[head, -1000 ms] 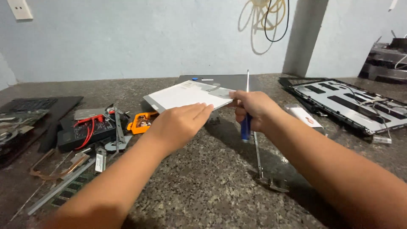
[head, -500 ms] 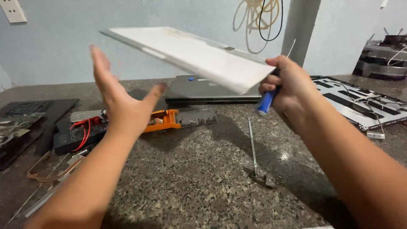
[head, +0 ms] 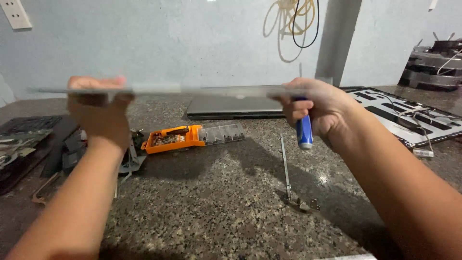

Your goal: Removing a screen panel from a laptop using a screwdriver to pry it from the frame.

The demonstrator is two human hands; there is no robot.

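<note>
I hold a thin flat grey panel point(head: 202, 89) edge-on at chest height, level with the camera, so only its edge shows. My left hand point(head: 98, 113) grips its left end. My right hand point(head: 315, 110) grips its right end and also holds a screwdriver with a blue handle point(head: 304, 135) pointing down. Below the panel, on the speckled granite countertop point(head: 216, 212), lie an orange bit case point(head: 192, 136) with a clear lid and a closed grey laptop point(head: 236, 107).
A thin metal hinge strip point(head: 287, 168) with a bracket lies on the counter below my right hand. A laptop cover with cables point(head: 409, 118) sits at right, stacked parts point(head: 435, 65) at far right. Dark boards and loose parts point(head: 38, 139) crowd the left. Cables point(head: 293, 19) hang on the wall.
The panel went from tilted up over the counter to level and edge-on. My left hand moved from open under it to gripping its left end. The bit case now shows uncovered.
</note>
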